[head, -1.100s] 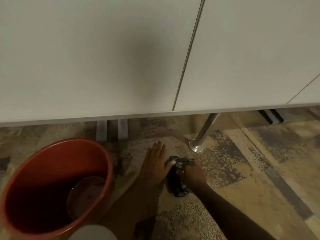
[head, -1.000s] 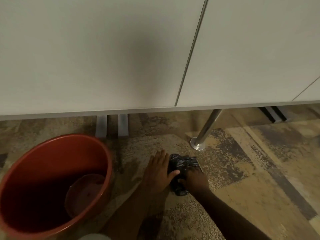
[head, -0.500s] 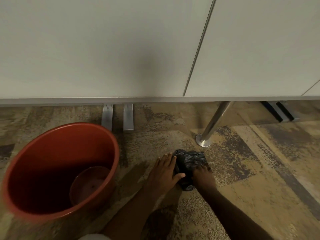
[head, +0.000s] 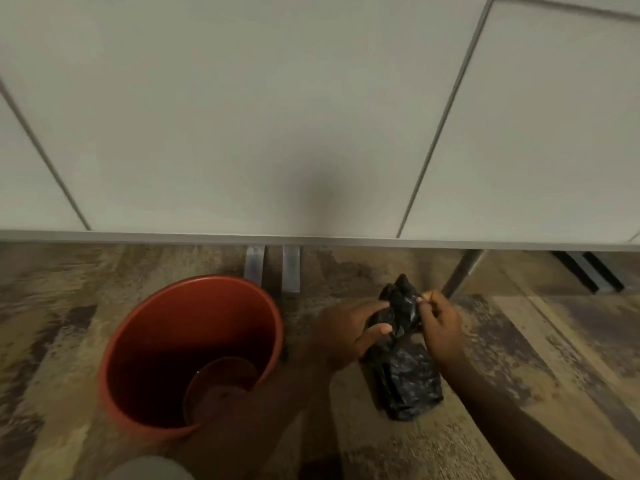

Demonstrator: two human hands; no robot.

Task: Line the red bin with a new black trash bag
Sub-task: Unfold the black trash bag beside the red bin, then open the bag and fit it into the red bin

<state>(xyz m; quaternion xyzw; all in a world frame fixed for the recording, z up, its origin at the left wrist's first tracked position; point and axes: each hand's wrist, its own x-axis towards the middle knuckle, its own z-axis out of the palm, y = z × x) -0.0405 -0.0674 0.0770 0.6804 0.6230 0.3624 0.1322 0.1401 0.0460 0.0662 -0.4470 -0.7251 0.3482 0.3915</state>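
I'm early in this job, by my reading. The black trash bag (head: 401,344) is off the carpet and in both my hands, but it is a folded, crumpled bundle, not opened out, and nothing of it is in the red bin (head: 194,351) yet. The bin stands just to the left of my left hand (head: 349,329), mouth open toward me and tipped slightly my way, bare red inside down to its round base. What is left, as I judge it: find the bag's mouth, shake it open, drop it in and fold the edge over the rim.

My left hand is closed around the bag's upper part, thumb across the front. My right hand (head: 438,323) pinches the top edge between thumb and fingertips, apparently teasing a layer loose. Below both hands the bulk of the bag hangs as a thick folded slab. Its long axis runs from the peak above my fingers down toward me, nearly upright, leaning slightly right at the bottom. I cannot tell which end is the opening.
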